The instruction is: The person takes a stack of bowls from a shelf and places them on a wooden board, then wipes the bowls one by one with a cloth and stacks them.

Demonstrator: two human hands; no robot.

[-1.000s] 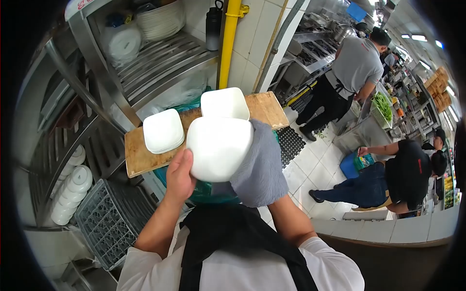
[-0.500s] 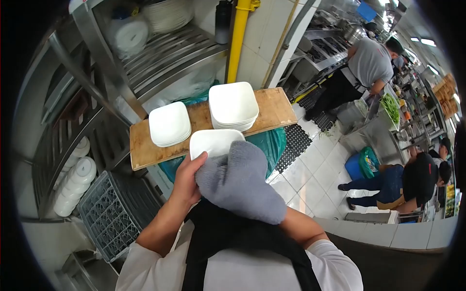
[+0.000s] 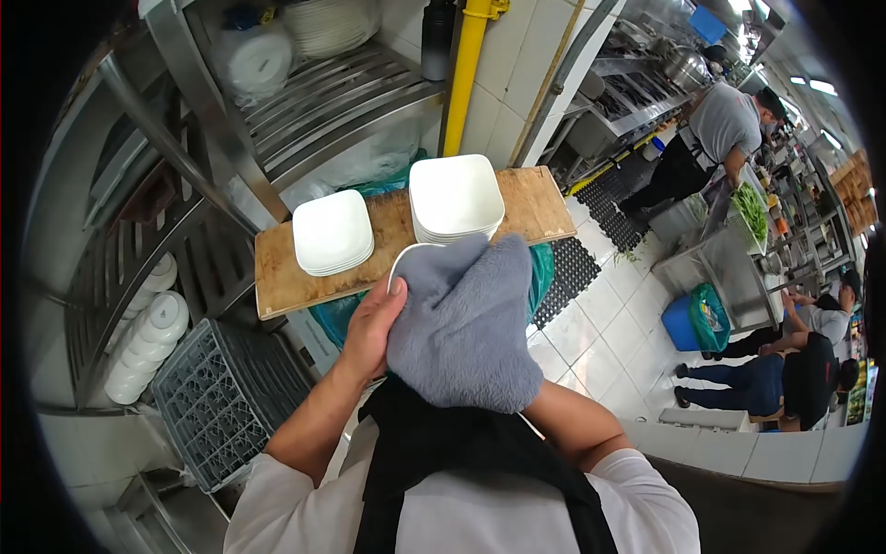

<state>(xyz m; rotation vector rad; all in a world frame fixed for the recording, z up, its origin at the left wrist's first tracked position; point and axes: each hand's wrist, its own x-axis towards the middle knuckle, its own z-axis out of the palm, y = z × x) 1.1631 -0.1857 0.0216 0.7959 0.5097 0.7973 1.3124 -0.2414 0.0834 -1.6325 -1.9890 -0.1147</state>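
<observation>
My left hand [image 3: 372,325] grips the near-left edge of a white square dish [image 3: 403,259], thumb on top. A fluffy grey cloth [image 3: 461,323] lies over nearly all of the dish, so only a strip of its rim shows. My right hand is hidden beneath the cloth, which it holds against the dish; only the forearm comes out below. Just beyond the dish, a tall stack of white square bowls [image 3: 456,196] stands on a wooden board [image 3: 531,208]. A lower stack of white square dishes [image 3: 332,231] sits on the board's left part.
Left of me stand a grey dish rack [image 3: 212,397] and a shelf holding stacked white bowls [image 3: 148,346]. Behind the board are a slatted metal shelf [image 3: 341,111] and a yellow pipe [image 3: 466,83]. Several people work at the right, near a blue bin [image 3: 688,321].
The cloth has spread up over the dish, covering the inside that showed before. My right hand has moved up with it. The left hand keeps its grip.
</observation>
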